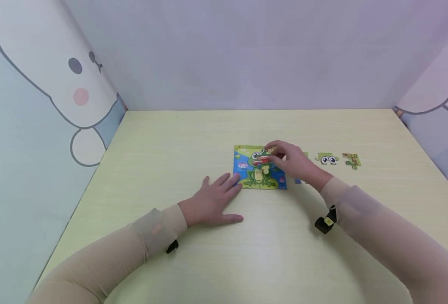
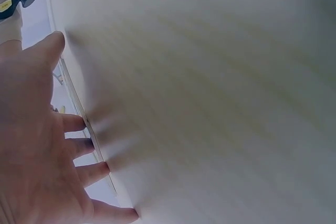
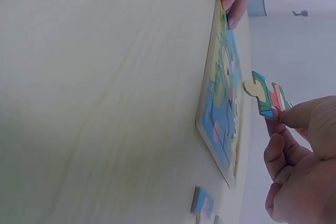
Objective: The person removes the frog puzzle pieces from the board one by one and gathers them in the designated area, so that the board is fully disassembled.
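Note:
A frog puzzle board (image 1: 260, 179) lies on the table, partly filled with pieces. My right hand (image 1: 290, 160) is over its upper right part. In the right wrist view that hand (image 3: 304, 156) pinches a puzzle piece (image 3: 262, 95) between thumb and fingers, raised above the board (image 3: 220, 93). My left hand (image 1: 212, 202) lies spread on the table, its fingertips at the board's left edge. The left wrist view shows the same hand (image 2: 47, 140) with straight, parted fingers touching the tabletop.
Right of the board lie loose pieces: one with two eyes (image 1: 327, 159), a brown and green one (image 1: 351, 160), and others partly hidden by my right hand, including a blue one (image 3: 202, 203). Fabric walls (image 1: 247, 55) stand behind and beside the table (image 1: 163, 139).

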`<state>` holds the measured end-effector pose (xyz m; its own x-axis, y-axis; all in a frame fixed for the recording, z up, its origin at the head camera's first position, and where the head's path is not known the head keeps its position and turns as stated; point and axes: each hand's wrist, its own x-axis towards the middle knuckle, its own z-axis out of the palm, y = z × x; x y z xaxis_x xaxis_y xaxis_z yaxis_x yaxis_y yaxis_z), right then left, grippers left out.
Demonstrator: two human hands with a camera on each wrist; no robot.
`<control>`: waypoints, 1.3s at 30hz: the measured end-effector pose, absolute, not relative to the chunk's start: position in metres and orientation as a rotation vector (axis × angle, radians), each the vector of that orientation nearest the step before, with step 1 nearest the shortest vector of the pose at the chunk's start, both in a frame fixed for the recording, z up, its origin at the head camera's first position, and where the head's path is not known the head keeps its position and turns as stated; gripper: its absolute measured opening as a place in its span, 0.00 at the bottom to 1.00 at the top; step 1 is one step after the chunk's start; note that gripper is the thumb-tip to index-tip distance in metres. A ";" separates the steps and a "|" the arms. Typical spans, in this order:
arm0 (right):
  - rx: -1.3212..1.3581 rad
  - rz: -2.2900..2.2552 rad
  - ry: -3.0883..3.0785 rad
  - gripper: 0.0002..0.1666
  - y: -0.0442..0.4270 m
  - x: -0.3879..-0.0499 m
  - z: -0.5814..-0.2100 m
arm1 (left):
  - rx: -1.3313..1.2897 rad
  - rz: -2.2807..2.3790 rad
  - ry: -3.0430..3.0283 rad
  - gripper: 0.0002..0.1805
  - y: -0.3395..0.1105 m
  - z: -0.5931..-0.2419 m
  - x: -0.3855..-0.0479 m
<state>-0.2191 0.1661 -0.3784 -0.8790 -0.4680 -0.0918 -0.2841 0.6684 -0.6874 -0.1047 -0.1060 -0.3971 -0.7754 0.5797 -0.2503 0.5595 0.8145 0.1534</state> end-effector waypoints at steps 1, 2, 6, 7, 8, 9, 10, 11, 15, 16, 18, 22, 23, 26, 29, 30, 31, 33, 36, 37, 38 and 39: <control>-0.586 -1.021 2.624 0.21 0.172 -0.218 -0.376 | 0.874 0.103 2.717 0.51 -0.106 -0.397 -0.105; -0.563 -1.020 2.625 0.21 0.179 -0.217 -0.373 | 0.878 0.103 2.722 0.51 -0.106 -0.397 -0.105; -0.474 -0.984 2.673 0.22 0.211 -0.214 -0.367 | 0.885 0.102 2.735 0.51 -0.104 -0.398 -0.105; -0.447 -0.964 2.683 0.22 0.220 -0.213 -0.367 | 0.885 0.105 2.737 0.51 -0.104 -0.398 -0.105; -0.422 -0.936 2.702 0.23 0.230 -0.211 -0.366 | 0.885 0.107 2.737 0.51 -0.104 -0.398 -0.105; -0.396 -0.912 2.714 0.23 0.239 -0.210 -0.367 | 0.883 0.105 2.734 0.51 -0.103 -0.398 -0.105; -0.372 -0.886 2.722 0.23 0.249 -0.209 -0.367 | 0.885 0.112 2.733 0.51 -0.103 -0.398 -0.105; -0.345 -0.856 2.729 0.24 0.259 -0.208 -0.368 | 0.888 0.123 2.733 0.50 -0.103 -0.398 -0.105; -0.284 -0.744 2.743 0.24 0.294 -0.204 -0.373 | 0.897 0.138 2.728 0.51 -0.103 -0.396 -0.105; -0.280 -0.719 2.747 0.24 0.300 -0.203 -0.375 | 0.901 0.148 2.729 0.50 -0.104 -0.395 -0.104; -0.276 -0.680 2.750 0.24 0.308 -0.202 -0.377 | 0.899 0.145 2.730 0.50 -0.105 -0.395 -0.105; -0.271 -0.646 2.758 0.24 0.314 -0.200 -0.380 | 0.890 0.150 2.730 0.50 -0.106 -0.395 -0.105; -0.272 -0.633 2.766 0.24 0.314 -0.200 -0.381 | 0.888 0.150 2.730 0.50 -0.107 -0.395 -0.105; -0.276 -0.594 2.794 0.24 0.315 -0.200 -0.382 | 0.884 0.153 2.728 0.50 -0.107 -0.396 -0.105; -0.296 -0.531 2.821 0.23 0.315 -0.199 -0.381 | 0.881 0.149 2.730 0.51 -0.106 -0.397 -0.105; -0.302 -0.507 2.826 0.23 0.316 -0.199 -0.380 | 0.878 0.143 2.729 0.51 -0.106 -0.397 -0.105; -0.309 -0.477 2.832 0.23 0.316 -0.199 -0.379 | 0.878 0.144 2.730 0.51 -0.106 -0.397 -0.105; -0.322 -0.410 2.838 0.23 0.316 -0.199 -0.375 | 0.874 0.137 2.729 0.51 -0.106 -0.397 -0.106; -0.334 -0.343 2.845 0.24 0.312 -0.200 -0.370 | 0.874 0.137 2.727 0.51 -0.106 -0.396 -0.106; -0.343 -0.341 2.846 0.24 0.310 -0.201 -0.368 | 0.877 0.141 2.727 0.51 -0.106 -0.396 -0.106; -0.354 -0.349 2.847 0.25 0.307 -0.202 -0.367 | 0.877 0.138 2.724 0.51 -0.106 -0.396 -0.106; -0.367 -0.375 2.844 0.25 0.302 -0.203 -0.366 | 0.881 0.144 2.724 0.51 -0.107 -0.396 -0.106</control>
<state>-0.2026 0.3023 -0.3663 -0.9372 -0.2779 -0.2106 -0.2139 0.9352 -0.2824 -0.1063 -0.1067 -0.3958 -0.7773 0.5865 -0.2275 0.5593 0.8099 0.1769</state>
